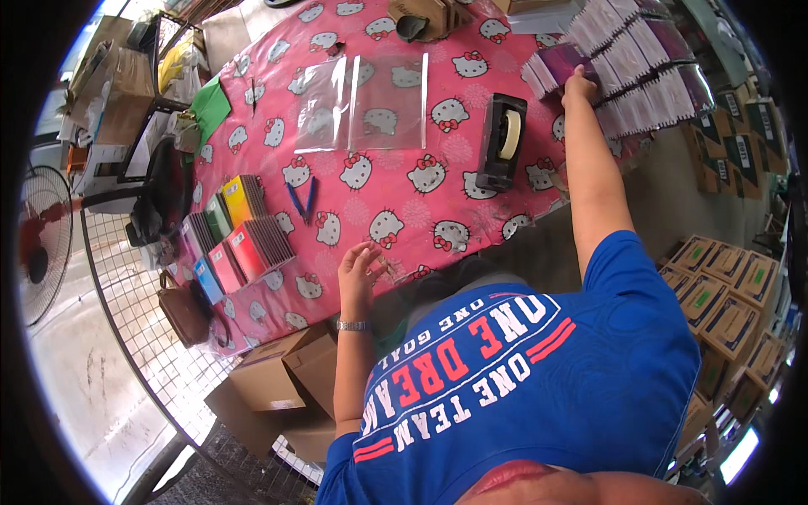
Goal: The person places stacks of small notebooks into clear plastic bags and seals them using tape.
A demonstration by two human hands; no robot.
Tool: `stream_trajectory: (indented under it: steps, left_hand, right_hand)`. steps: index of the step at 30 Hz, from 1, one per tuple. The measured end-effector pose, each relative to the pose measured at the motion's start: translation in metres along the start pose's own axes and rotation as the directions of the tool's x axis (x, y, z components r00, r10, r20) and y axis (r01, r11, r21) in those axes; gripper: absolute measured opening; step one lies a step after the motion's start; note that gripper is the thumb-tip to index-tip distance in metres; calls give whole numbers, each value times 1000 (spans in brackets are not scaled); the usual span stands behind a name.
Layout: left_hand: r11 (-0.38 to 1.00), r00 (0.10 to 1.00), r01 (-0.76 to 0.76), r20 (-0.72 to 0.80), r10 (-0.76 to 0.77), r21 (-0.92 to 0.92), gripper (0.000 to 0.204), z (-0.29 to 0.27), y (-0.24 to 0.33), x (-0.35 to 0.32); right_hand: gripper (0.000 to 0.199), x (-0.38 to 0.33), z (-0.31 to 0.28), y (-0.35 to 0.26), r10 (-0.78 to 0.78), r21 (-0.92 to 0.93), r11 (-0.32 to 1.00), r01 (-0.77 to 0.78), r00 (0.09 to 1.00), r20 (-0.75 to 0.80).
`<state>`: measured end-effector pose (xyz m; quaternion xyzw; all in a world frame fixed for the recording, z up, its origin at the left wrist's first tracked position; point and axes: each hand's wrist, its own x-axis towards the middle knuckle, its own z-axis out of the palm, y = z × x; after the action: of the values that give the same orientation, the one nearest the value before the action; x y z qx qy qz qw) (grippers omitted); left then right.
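Observation:
My right hand (pixel 579 87) reaches to the far right and closes on the near edge of a purple-covered pack (pixel 562 64). That pack lies at the left end of several rows of similar purple packs (pixel 644 80) with white, ridged edges. My left hand (pixel 360 271) hovers over the table's near edge, fingers loosely apart, with nothing visible in it. Beyond it lie pliers (pixel 301 202) with blue handles. Farther back, two clear plastic sleeves (pixel 389 105) lie flat side by side. A black tape dispenser (pixel 502 143) with a pale roll stands between the sleeves and my right forearm.
A pink, cat-patterned cloth (pixel 404 189) covers the table. Stacks of coloured notebooks (pixel 240 231) stand at the left, near a brown pouch (pixel 183 311). An open carton (pixel 278 370) sits below the left edge. Cartons (pixel 724 290) are piled at the right; a fan (pixel 44 244) stands far left.

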<state>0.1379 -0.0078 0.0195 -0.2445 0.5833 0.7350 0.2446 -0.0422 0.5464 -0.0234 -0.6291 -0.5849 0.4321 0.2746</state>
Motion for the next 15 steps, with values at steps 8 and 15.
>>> stream_trajectory:
  steps: [8,15]
  left_hand:
    - [998,997,38,-70,-41,-41,23,-48,5,3]
    - [992,993,-83,-87,75,-99,21,-88,41,3]
  right_hand:
    - [52,-252,-1,32,-622,245,668,703,346,703]
    - [81,-262,162,79,-237,-224,756,614,577,782]
